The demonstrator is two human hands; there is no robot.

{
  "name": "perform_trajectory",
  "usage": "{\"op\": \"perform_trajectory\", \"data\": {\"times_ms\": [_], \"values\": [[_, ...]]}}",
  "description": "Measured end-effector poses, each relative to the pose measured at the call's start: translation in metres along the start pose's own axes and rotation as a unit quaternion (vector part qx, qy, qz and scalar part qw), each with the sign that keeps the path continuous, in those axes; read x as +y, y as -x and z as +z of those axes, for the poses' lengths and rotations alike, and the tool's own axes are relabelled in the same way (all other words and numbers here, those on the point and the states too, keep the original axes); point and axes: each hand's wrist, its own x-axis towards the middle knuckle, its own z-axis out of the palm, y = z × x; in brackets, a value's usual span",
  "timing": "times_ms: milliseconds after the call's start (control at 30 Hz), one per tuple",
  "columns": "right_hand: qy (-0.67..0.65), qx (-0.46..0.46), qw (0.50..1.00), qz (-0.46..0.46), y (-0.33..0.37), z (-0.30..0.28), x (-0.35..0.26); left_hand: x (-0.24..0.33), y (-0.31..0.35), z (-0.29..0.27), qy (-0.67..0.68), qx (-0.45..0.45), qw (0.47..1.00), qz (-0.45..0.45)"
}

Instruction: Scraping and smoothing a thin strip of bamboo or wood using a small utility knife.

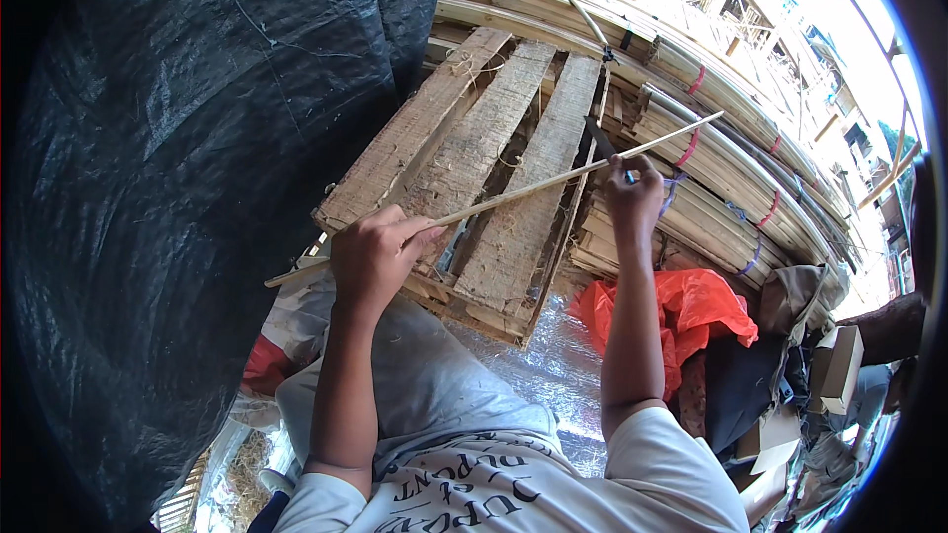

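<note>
My left hand (373,255) grips a long thin bamboo strip (533,188) near its lower end. The strip runs up and to the right across a rough wooden pallet (474,153). My right hand (632,199) is closed on a dark-bladed knife (599,136) with a blue end, and the blade rests against the strip near its upper part. Both forearms reach forward from my lap.
A black tarpaulin (197,138) fills the left side. Bundles of bamboo slats (731,168) tied with red and purple bands lie behind and right of the pallet. A red plastic bag (681,311), dark cloth and a cardboard box (837,365) sit at right.
</note>
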Motion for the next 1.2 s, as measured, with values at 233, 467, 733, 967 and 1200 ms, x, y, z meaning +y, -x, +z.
{"op": "perform_trajectory", "data": {"times_ms": [233,467,733,967,1200], "values": [[0.001,-0.02,0.998,0.061,0.012,-0.005,-0.013,0.001,-0.003,-0.003,-0.006,-0.015,1.0,-0.005],[-0.017,-0.006,0.999,0.048,0.0,0.0,-0.008,-0.001,-0.005,-0.002,-0.001,-0.018,1.0,-0.003],[-0.01,0.013,0.999,-0.047,0.023,0.005,-0.019,0.004,-0.006,-0.002,-0.009,-0.008,1.0,-0.006],[-0.003,-0.018,0.998,-0.062,0.034,0.004,-0.023,0.003,-0.005,0.0,-0.015,-0.015,1.0,-0.008],[0.005,-0.055,0.998,-0.01,0.039,-0.004,-0.034,0.004,-0.004,-0.002,-0.01,-0.021,0.999,-0.025]]}}
